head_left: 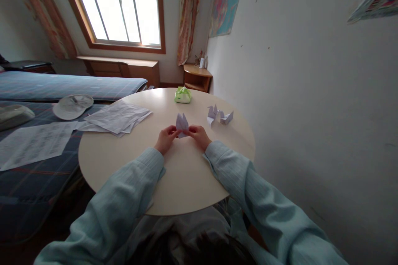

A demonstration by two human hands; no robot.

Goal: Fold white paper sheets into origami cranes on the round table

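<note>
Between my two hands, just above the round table (183, 174), stands a small folded paper piece (182, 122) with two upright points. My left hand (166, 138) pinches its lower left side between thumb and fingers. On the other side my right hand (199, 134) grips the lower right edge in the same way. Two finished-looking folded paper figures, a taller one (212, 114) and a lower one (226, 117), sit on the table beyond my right hand. Their shapes resemble origami birds.
A pile of printed sheets (116, 118) covers the table's left edge and overlaps the bed (37, 182). At the far edge lies a green tissue pack (183, 95). A white cap (73, 106) rests on the bed. The wall (311, 112) runs close along the right.
</note>
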